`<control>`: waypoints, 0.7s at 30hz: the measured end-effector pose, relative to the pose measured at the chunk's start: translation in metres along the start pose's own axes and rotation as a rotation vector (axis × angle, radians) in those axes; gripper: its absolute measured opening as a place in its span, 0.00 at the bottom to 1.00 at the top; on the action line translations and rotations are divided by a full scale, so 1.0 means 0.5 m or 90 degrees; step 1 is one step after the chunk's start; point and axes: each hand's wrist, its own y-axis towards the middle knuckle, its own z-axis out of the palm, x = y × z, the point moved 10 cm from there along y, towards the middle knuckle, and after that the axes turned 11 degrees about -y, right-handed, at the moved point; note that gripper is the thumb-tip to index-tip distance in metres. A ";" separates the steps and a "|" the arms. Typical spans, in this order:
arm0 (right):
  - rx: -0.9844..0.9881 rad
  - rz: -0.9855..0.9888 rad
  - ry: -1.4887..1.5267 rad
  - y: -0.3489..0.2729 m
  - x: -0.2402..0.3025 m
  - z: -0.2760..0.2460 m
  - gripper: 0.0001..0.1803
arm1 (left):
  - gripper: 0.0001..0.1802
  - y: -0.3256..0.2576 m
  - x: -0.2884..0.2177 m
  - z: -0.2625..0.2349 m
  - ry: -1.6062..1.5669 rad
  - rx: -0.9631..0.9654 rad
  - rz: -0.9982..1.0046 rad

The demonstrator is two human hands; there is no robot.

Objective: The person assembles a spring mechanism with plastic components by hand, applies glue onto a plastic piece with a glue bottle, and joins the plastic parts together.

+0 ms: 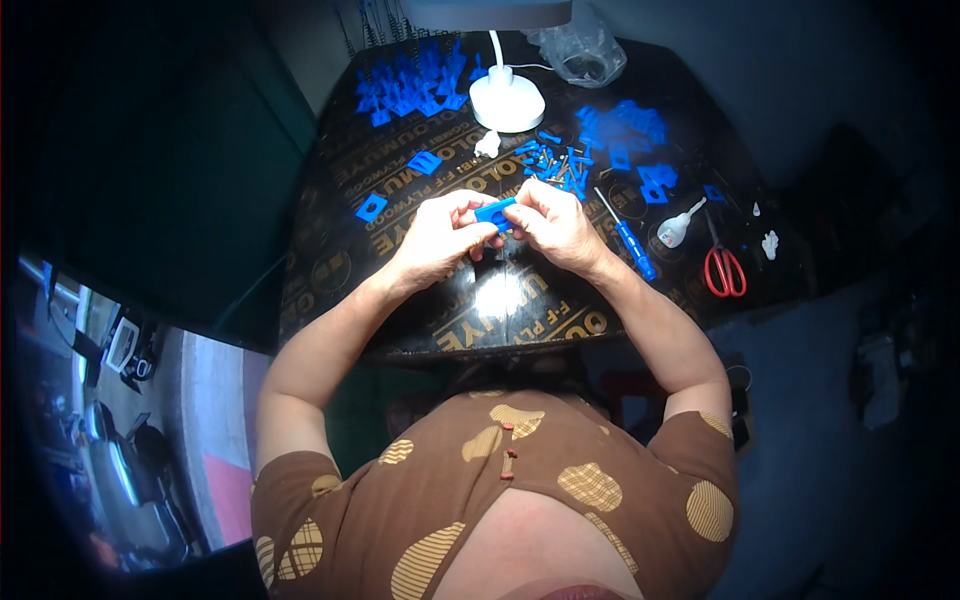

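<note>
Both hands meet over the middle of a black table (420, 310). My left hand (440, 238) and my right hand (553, 226) pinch the same small blue plastic part (496, 213) between their fingertips, left hand on its left end, right hand on its right end. The part is held a little above the tabletop. Just beyond the hands lies a loose heap of small blue parts and metal pins (553, 163).
A white lamp base (507, 100) stands at the back centre. Blue parts are stacked at back left (412, 85) and spread at back right (625, 130). A blue-handled screwdriver (628, 240), a small white bottle (676, 227) and red scissors (724, 268) lie right. A clear bag (583, 55) sits behind.
</note>
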 end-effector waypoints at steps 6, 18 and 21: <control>0.030 -0.092 -0.100 -0.008 0.028 0.017 0.07 | 0.15 -0.032 -0.027 -0.009 0.158 -0.021 0.092; 0.033 -0.091 -0.161 -0.005 0.028 0.011 0.09 | 0.11 -0.075 -0.028 -0.038 0.166 -0.091 0.104; 0.027 -0.102 -0.166 -0.004 0.027 0.011 0.09 | 0.14 -0.081 -0.004 -0.027 -0.089 -0.041 -0.028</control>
